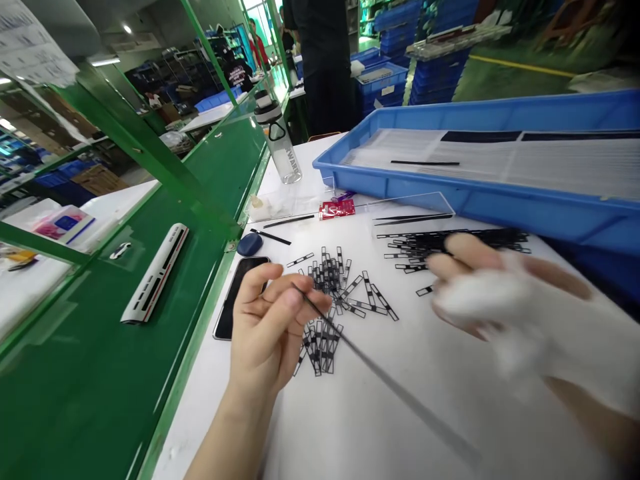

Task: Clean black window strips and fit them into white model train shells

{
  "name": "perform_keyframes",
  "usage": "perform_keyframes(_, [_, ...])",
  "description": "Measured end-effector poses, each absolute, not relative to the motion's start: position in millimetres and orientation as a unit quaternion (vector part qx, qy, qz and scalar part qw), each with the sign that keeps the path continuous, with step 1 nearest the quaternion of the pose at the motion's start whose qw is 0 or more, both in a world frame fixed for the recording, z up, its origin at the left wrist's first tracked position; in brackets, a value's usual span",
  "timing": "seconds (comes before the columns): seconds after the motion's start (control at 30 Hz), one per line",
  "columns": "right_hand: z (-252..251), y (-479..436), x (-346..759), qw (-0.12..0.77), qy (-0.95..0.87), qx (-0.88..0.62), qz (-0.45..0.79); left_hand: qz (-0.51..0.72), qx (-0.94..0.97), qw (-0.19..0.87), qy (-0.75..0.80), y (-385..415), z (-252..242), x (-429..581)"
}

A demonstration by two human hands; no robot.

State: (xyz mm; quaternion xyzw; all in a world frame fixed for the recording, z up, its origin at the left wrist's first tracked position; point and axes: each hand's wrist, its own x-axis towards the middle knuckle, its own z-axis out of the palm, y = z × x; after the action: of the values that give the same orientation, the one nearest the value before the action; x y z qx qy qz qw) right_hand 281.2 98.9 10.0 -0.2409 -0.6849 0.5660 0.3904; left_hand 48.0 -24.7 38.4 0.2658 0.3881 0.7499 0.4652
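My left hand (273,320) is closed in a pinch, thumb against fingers, on one end of a long thin black strip (373,365). The strip slants down to the right over the white table, its far end blurred. To the right, my right hand (505,300) is smeared by motion. White material, perhaps a glove or cloth, covers much of it, and bare fingertips show; its grip is unclear. Small black frame-like pieces (327,273) lie piled beyond my left hand. A second heap of black pieces (415,247) lies beyond my right hand.
A blue bin (345,177) with white sheets and black strips stands at the back right. A clear bottle (285,150), a red packet (337,209) and a phone (230,313) are on the table. A green partition (100,373) borders the left; a person in dark clothes stands behind.
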Motion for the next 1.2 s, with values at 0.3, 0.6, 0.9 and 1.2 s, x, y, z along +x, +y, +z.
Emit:
perform_keyframes(0.3, [8.9, 61.3, 233.1, 0.396, -0.612, -0.120, 0.674, 0.651, 0.272, 0.495, 0.507, -23.0, 22.5, 76.3])
perform_keyframes(0.6, [1.2, 63.5, 231.6, 0.398, -0.718, -0.242, 0.517, 0.638, 0.224, 0.574, 0.462, -22.8, 20.1, 78.8])
perform_keyframes(0.9, [5.6, 69.9, 230.8, 0.432, -0.726, -0.301, 0.442, 0.595, 0.294, 0.553, 0.503, -24.1, 14.6, 78.1])
perform_keyframes(1.2, [9.1, 80.8, 237.4, 0.480, -0.682, -0.402, 0.378, 0.569, 0.264, 0.598, 0.499, -26.0, 19.4, 79.8])
